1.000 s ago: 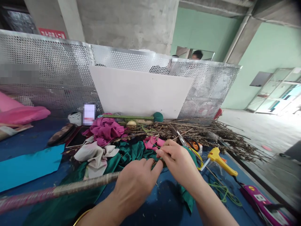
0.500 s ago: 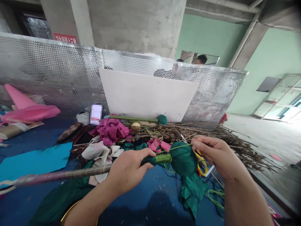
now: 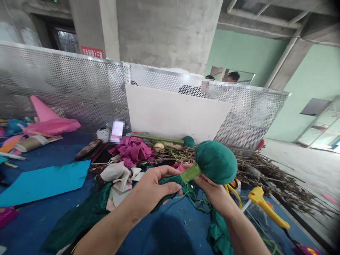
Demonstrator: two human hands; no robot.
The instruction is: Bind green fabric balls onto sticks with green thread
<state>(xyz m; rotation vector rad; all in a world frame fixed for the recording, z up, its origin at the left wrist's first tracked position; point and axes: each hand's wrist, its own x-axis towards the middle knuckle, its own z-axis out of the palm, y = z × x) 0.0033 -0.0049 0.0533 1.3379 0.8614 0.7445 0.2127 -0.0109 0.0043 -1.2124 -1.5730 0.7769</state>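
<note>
In the head view, a smooth ball covered in dark green cloth (image 3: 216,162) tops a stick, tilted up to the right. Light green thread is wound in a tight band (image 3: 190,173) around its neck. My left hand (image 3: 160,184) is closed on the green cloth-wrapped shaft just below the band. My right hand (image 3: 216,194) grips the neck from underneath; its fingers are partly hidden behind the band. Loose green thread (image 3: 199,202) hangs between my hands. More green cloth (image 3: 219,228) lies below my right wrist. My left forearm hides the rest of the shaft.
A yellow glue gun (image 3: 268,207) lies right of my right arm. Dry twigs (image 3: 276,180) spread along the back right. Magenta cloth (image 3: 132,150), a blue sheet (image 3: 47,180) and a second green-headed stick (image 3: 159,139) lie beyond. A white board (image 3: 175,111) leans against the perforated metal screen (image 3: 66,81).
My right hand has come down and left from the stretched thread to the stick's neck. The green ball has been raised and now tilts upward. The camera view has shifted, showing the glue gun.
</note>
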